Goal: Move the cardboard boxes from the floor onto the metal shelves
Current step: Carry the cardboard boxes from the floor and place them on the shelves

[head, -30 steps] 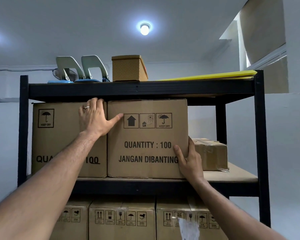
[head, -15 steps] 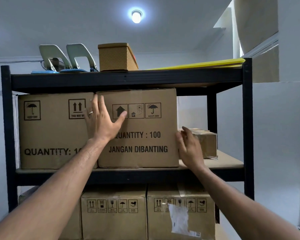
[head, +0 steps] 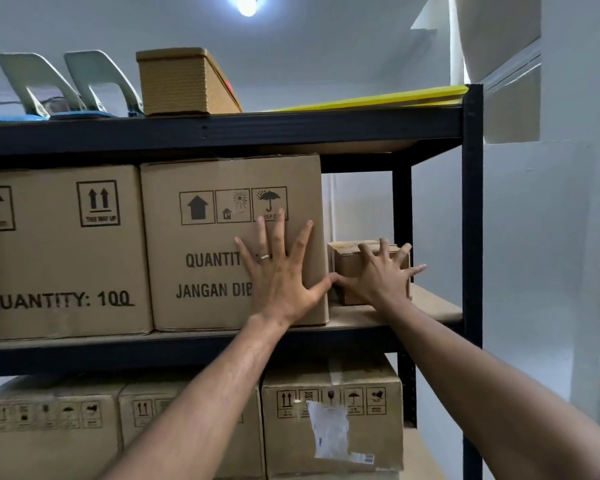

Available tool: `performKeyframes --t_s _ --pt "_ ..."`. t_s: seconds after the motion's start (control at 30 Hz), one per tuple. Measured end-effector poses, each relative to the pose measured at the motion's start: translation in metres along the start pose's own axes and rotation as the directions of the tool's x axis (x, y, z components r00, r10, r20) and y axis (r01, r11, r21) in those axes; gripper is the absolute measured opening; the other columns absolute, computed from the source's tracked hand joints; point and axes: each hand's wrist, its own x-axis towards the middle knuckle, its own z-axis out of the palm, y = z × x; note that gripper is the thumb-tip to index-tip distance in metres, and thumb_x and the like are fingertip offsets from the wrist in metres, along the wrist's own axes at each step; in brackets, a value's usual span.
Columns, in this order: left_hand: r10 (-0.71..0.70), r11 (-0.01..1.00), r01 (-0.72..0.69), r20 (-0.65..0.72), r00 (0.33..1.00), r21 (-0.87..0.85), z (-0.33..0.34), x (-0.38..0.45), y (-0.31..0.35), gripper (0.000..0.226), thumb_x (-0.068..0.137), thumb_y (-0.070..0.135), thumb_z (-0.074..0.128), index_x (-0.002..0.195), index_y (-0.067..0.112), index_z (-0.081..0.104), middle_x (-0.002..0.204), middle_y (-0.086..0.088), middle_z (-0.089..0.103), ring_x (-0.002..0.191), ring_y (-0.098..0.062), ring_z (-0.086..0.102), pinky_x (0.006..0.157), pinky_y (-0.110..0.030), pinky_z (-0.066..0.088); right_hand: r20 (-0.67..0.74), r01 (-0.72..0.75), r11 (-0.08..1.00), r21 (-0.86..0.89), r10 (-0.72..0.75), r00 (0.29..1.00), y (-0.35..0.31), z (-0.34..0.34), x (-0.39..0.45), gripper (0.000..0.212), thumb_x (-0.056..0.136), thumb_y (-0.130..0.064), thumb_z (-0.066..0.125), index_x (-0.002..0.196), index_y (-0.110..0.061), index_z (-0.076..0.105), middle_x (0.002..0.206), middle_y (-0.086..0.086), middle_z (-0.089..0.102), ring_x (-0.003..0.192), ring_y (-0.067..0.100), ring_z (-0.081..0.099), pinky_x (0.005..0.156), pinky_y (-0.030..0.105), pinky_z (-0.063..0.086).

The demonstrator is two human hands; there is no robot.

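Cardboard box marked "JANGAN DIBANTING" point(head: 222, 244) sits on the middle shelf point(head: 222, 336); the left hand point(head: 278, 271) lies splayed flat on its front, the right hand point(head: 378, 275) spread against the small box point(head: 347, 261), neither grasping; push squarely, palms flat

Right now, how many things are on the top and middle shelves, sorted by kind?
Large cardboard boxes: 2
Small cardboard box: 1
Woven box: 1
Hole punches: 2
Yellow sheet: 1
Total: 7
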Motion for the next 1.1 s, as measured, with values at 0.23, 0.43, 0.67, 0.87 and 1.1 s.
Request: performKeyframes --t_s 0.23,0.43,0.67,0.87,1.1 --pt "-0.03 0.999 0.03 -0.026 0.999 -0.015 0.007 -0.001 0.004 0.104 0.077 0.083 0.05 0.163 0.036 0.016 0.172 -0.012 -0.004 0.156 -0.041 -0.008 0.113 -0.079 0.0 -0.068 -0.005 0.997 0.076 0.01 0.998 -0.002 0.005 0.001 0.086 0.07 -0.085 0.062 0.134 -0.028 0.055 0.144 0.007 0.042 0.14 0.045 0.023 0.1 0.071 0.036" --pt "-0.024 0.999 0.024 -0.005 1.0 -0.027 0.005 -0.003 0.001 0.097 0.083 0.082 0.044 0.163 0.038 0.012 0.172 -0.01 -0.008 0.156 -0.04 -0.011 0.115 -0.078 -0.003 -0.103 0.022 0.994 0.103 -0.012 0.995 -0.002 -0.011 -0.018 0.087 0.067 -0.091 0.057 0.131 -0.032 0.057 0.14 0.003 0.047 0.139 0.042 0.026 0.098 0.065 0.039" --pt "-0.017 0.999 0.02 0.066 0.998 -0.04 -0.007 -0.003 -0.003 0.073 0.097 0.057 0.039 0.162 0.043 0.009 0.172 -0.003 -0.013 0.157 -0.035 -0.012 0.117 -0.075 0.002 -0.116 0.065 0.992 0.108 -0.052 0.992 0.004 -0.039 -0.047 0.092 0.063 -0.095 0.055 0.132 -0.034 0.056 0.14 0.003 0.044 0.135 0.037 0.028 0.099 0.062 0.039" --pt "-0.023 0.999 0.027 0.082 0.996 -0.044 -0.009 -0.005 -0.004 0.073 0.1 0.055 0.041 0.163 0.041 0.007 0.171 -0.003 -0.015 0.157 -0.033 -0.014 0.119 -0.072 0.0 -0.142 0.115 0.984 0.134 -0.096 0.985 -0.001 -0.05 -0.061 0.079 0.077 -0.091 0.047 0.133 -0.037 0.059 0.138 0.001 0.045 0.133 0.032 0.027 0.096 0.058 0.038" --pt "-0.032 0.998 0.034 0.05 0.998 -0.053 -0.002 -0.006 -0.001 0.074 0.098 0.054 0.039 0.163 0.04 0.007 0.172 -0.004 -0.013 0.157 -0.034 -0.012 0.118 -0.073 0.002 -0.185 0.119 0.956 0.269 -0.07 0.98 -0.001 -0.055 -0.059 0.056 0.09 -0.077 0.049 0.118 -0.032 0.069 0.13 -0.002 0.051 0.128 0.028 0.031 0.093 0.054 0.038"
